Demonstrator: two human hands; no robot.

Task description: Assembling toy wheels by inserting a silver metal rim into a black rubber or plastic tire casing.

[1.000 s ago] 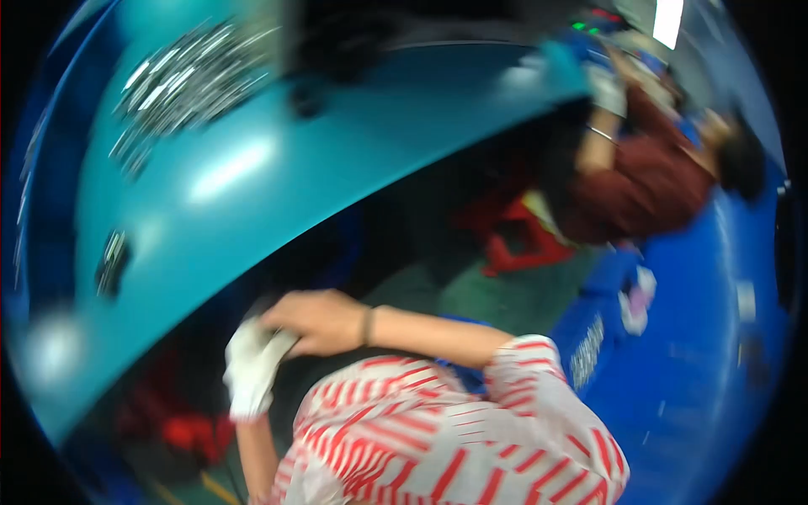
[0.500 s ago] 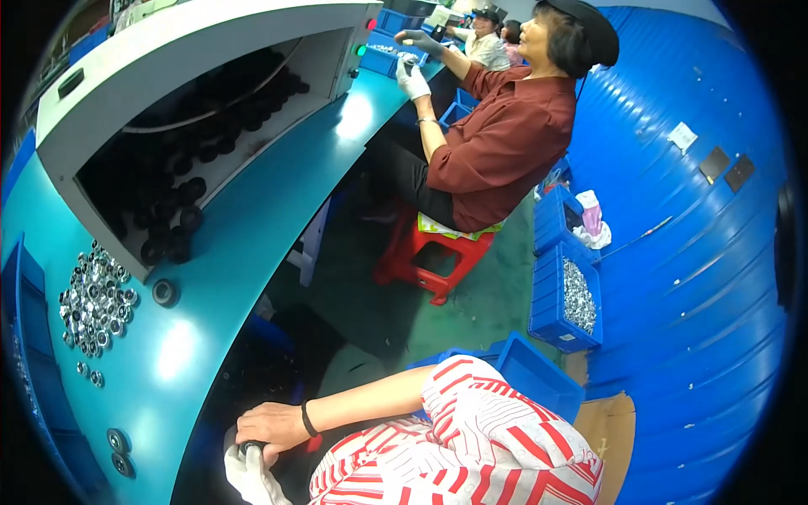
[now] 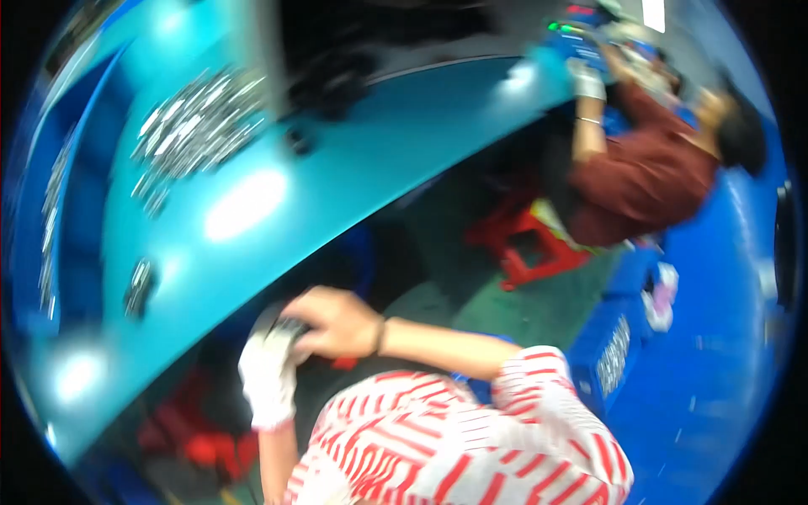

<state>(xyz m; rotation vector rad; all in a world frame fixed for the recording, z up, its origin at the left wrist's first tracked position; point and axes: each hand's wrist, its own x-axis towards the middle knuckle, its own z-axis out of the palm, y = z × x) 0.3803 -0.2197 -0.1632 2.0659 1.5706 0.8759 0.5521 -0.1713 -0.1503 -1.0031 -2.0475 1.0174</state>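
My left hand [image 3: 269,379], in a white glove, is closed around a small dark round part [image 3: 291,326] just off the table's near edge. Bare and with a black band at its wrist, my right hand [image 3: 340,321] grips the same part from the right, thumb and fingers pressed on it. Motion blur hides the part's details. On the teal table [image 3: 337,198] beyond my hands lie a couple of black wheel-like pieces with metal centres [image 3: 139,288]. Farther back is a heap of shiny small metal rings [image 3: 198,122]. A single black ring [image 3: 296,141] sits to its right.
Blue bins [image 3: 88,177] stand along the table's left side. A pale housing [image 3: 263,59] holding dark round pieces stands at the back. Another person in a maroon shirt [image 3: 648,185] sits on a red stool [image 3: 539,252] at the right. A blue crate [image 3: 602,353] with metal parts is on the floor.
The view has swung left, so the table and the other person appear farther right, with blur. My hands appear higher and farther right, still closed on the dark part.
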